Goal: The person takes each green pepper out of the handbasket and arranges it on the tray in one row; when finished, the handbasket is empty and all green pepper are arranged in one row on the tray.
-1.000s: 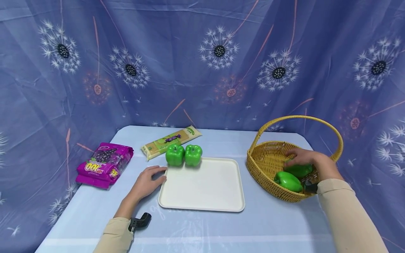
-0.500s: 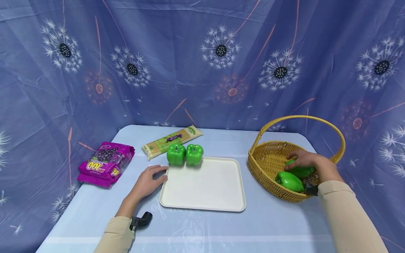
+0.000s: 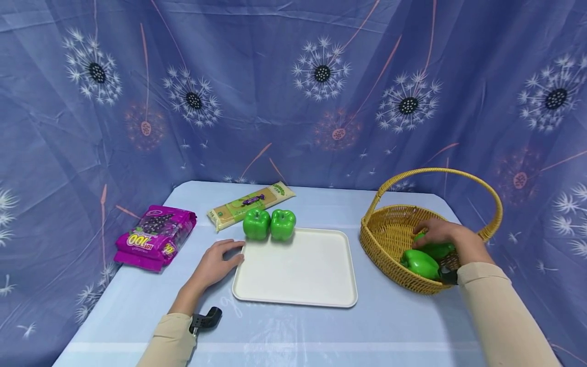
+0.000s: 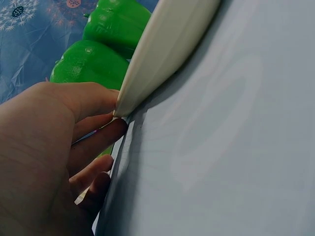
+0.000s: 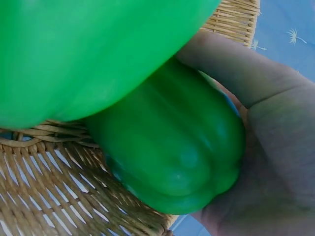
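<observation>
My right hand reaches into the yellow wicker basket and grips a green bell pepper, the thumb along its side. A second green bell pepper lies beside it, nearer the basket's front, and partly covers the gripped one in the right wrist view. My left hand rests at the left edge of the white tray, relaxed, with thumb and fingertips at the rim. Two more green bell peppers stand side by side at the tray's back left corner.
A purple snack bag lies at the table's left. Behind the peppers is a long tan and green package. The basket's tall arched handle rises around my right forearm. A blue dandelion-print curtain hangs behind the table.
My right hand's fingers have closed in on the pepper inside the basket, which has shifted slightly. My left hand stays at the tray's edge. The head view has shifted a little.
</observation>
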